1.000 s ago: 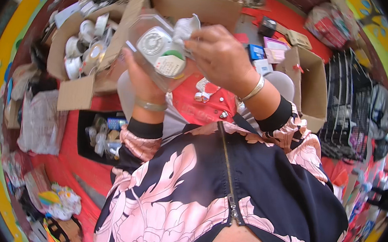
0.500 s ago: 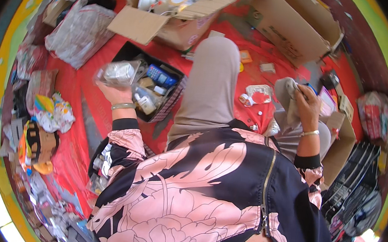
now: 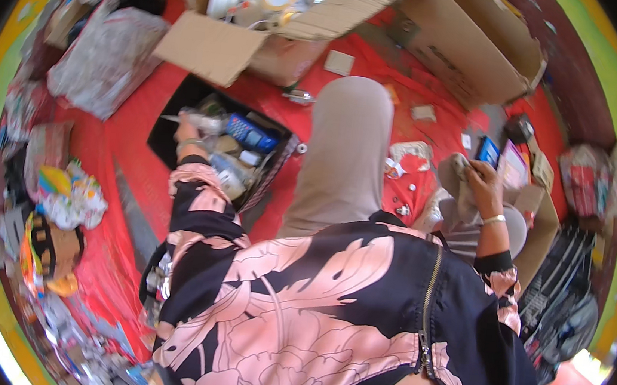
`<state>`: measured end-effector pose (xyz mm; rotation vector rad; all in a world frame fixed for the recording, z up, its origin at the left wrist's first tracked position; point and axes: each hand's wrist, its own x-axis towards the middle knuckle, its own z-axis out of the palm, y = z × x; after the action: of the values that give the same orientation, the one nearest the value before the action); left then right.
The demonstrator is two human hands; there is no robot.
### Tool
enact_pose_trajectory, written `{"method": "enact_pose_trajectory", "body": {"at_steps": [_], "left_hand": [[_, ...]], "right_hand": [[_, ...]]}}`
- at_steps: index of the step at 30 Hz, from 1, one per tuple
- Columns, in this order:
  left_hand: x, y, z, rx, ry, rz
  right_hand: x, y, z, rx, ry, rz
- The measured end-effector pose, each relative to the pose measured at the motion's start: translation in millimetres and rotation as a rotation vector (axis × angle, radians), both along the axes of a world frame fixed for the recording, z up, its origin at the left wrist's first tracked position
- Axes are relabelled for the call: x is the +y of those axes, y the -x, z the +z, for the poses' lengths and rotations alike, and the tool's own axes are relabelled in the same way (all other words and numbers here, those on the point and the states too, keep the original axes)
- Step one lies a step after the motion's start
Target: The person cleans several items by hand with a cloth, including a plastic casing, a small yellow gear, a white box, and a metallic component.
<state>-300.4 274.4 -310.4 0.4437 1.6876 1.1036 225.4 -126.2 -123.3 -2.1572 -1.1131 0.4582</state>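
My left hand (image 3: 187, 133) reaches into the black box (image 3: 167, 123) on the left. Its fingers are closed at a clear plastic bag (image 3: 207, 122) with something white in it; part of the grip is hidden. Beside it in the box lie a blue handset with a keypad (image 3: 251, 132) and a clear bag of small items (image 3: 228, 181). On the right, my right hand (image 3: 485, 187) is closed on a bunched greyish-tan cloth (image 3: 457, 179), held above my bent leg.
An open cardboard box (image 3: 211, 41) full of white coiled items stands ahead, with a second cardboard box (image 3: 458, 54) to its right. Small parts and a white frame-like piece (image 3: 411, 157) lie on the red sheet (image 3: 138, 167). A plastic sack (image 3: 108, 59) sits far left.
My left hand has moved forward and down into the black box with the clear plastic bag. My right hand stays near its place, still gripping the cloth. The view has shifted slightly.
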Motion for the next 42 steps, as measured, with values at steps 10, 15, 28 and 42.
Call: {"method": "enact_pose_trajectory", "body": {"at_steps": [10, 15, 28, 42], "left_hand": [[102.8, 38.2, -21.6, 1.186, 0.186, -0.854], [1.2, -120.2, 151.5, 1.114, -0.31, -1.267], [-73.5, -397.7, 266.7, 0.997, -0.942, -2.111], [7.4, -492.7, -77.2, 1.19, 0.239, -1.013]], "right_hand": [[-1.9, -23.5, -0.7, 0.037, 0.046, -0.143], [-9.6, -54.1, -13.9, 0.366, -0.109, -0.291], [-13.7, -47.0, 33.5, 0.543, -0.255, -0.176], [-4.6, -74.3, 50.8, 0.883, -0.125, -0.469]]}}
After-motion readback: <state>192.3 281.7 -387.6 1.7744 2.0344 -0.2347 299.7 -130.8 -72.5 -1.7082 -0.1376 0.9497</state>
